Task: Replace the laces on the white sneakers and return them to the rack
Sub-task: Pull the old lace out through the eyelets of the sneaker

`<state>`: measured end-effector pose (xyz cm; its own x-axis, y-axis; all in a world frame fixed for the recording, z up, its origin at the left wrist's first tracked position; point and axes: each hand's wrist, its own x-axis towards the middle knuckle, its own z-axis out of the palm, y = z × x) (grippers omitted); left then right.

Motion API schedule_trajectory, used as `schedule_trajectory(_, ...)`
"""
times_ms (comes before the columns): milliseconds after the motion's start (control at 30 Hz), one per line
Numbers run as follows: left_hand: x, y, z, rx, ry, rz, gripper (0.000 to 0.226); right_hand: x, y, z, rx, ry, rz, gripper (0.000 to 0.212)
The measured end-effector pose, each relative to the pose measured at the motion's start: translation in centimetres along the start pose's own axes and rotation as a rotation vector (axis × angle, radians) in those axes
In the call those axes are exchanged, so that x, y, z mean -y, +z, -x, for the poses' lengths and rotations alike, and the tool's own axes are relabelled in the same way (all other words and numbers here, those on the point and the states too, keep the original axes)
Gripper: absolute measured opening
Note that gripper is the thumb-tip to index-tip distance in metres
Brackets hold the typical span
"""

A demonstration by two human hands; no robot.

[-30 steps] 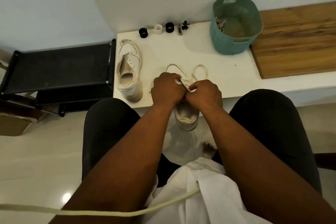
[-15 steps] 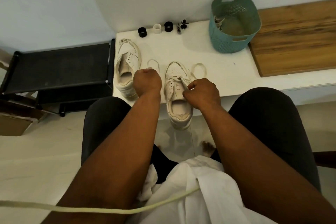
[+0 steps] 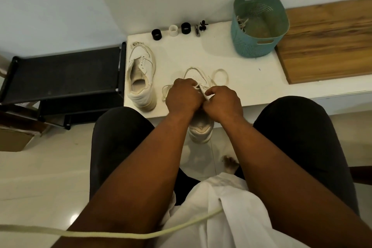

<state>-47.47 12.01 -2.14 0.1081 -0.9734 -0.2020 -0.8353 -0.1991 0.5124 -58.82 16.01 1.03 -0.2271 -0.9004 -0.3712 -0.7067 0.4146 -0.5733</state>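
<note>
White lace (image 3: 201, 89) is pinched between your left hand (image 3: 184, 95) and right hand (image 3: 222, 102) over the white leather sneaker (image 3: 199, 127) overhanging the white surface's (image 3: 201, 54) near edge.

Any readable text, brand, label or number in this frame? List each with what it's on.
None readable.
Sneaker being laced: no legible brand; mostly covered by the left hand and right hand.
Second sneaker: no print that shows.
Teal basket: only perforations, no label.
Small black and white rings by the wall: too small to tell any marking.
</note>
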Motion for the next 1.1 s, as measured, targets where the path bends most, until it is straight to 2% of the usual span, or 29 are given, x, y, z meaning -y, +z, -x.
schedule_trajectory(100,-0.2,0.5,0.3,-0.136,0.055,-0.069,0.037,0.1,0.1,0.1,-0.012,-0.005,-0.009,0.042)
schedule_trajectory(300,-0.3,1.2,0.5,-0.247,0.055,-0.041,0.029,-0.1,-0.2,0.0,-0.023,-0.006,-0.027,0.037)
schedule_trajectory(400,-0.1,0.5,-0.6,-0.267,-0.176,0.203,0.024,-0.4,-0.3,-0.3,-0.048,0.016,-0.027,0.038)
schedule_trajectory(467,0.7,-0.1,-1.9,-0.206,-0.376,0.405,0.024,-0.5,-0.4,-0.4,-0.061,0.037,-0.030,0.036)
schedule_trajectory(533,1.3,-0.5,-2.4,-0.155,-0.459,0.558,0.032,-0.5,-0.5,-0.4,-0.060,0.037,-0.023,0.035)
schedule_trajectory(567,1.2,-0.7,-2.4,-0.134,-0.441,0.581,0.041,-0.4,-0.5,-0.4,-0.059,0.035,-0.021,0.035)
schedule_trajectory(667,0.5,-0.9,-1.7,-0.081,-0.151,0.430,0.052,-0.3,-0.4,-0.3,-0.057,0.047,-0.031,0.037)
schedule_trajectory(733,0.3,-0.3,-1.4,-0.071,0.058,0.211,0.044,-0.2,-0.4,-0.4,-0.049,0.056,-0.033,0.039)
schedule_trajectory(767,0.3,-0.1,-1.3,-0.078,0.092,0.098,0.037,-0.2,-0.4,-0.4,-0.047,0.056,-0.035,0.038)
schedule_trajectory(867,0.0,0.6,-1.3,-0.115,0.041,-0.131,0.019,-0.3,-0.3,-0.4,-0.048,0.049,-0.035,0.039)
schedule_trajectory(933,-0.2,0.7,-1.3,-0.128,0.030,-0.216,0.021,-0.3,-0.4,-0.5,-0.049,0.047,-0.033,0.039)
schedule_trajectory(1000,-0.4,0.7,-1.1,-0.125,0.029,-0.223,0.023,-0.3,-0.4,-0.5,-0.051,0.052,-0.036,0.038)
schedule_trajectory(1100,-0.2,0.6,-1.4,-0.130,-0.009,-0.052,0.026,-0.3,-0.4,-0.4,-0.053,0.056,-0.038,0.039)
